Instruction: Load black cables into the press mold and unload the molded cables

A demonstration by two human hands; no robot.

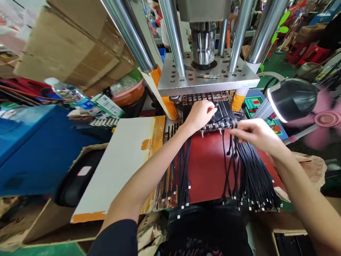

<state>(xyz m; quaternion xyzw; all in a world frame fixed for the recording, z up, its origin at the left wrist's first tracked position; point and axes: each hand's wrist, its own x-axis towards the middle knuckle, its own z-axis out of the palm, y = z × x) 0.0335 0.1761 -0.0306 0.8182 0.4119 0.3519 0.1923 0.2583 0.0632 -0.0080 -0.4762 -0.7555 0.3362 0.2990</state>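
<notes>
My left hand (200, 115) is closed over the metal mould (213, 125) under the press, thumb and forefinger pinched on what looks like the small tip of a black cable. On the right, my right hand (252, 132) is closed too, its fingertips at a black cable (234, 123) by the mould's right edge; its other fingers are partly hidden. Black cables lie across the mould and hang off its front. A thick bundle of black cables (253, 174) with silver connectors spreads below my right hand. Fewer black cables (183, 170) hang on the left.
The press's steel plate (207, 85) hangs just above my hands, between steel columns (176, 42). A lamp (293, 99), a pink fan (323, 119) and a green control panel (254, 103) stand right. A white board (119, 160) is left, over a red work surface's (205, 167) side.
</notes>
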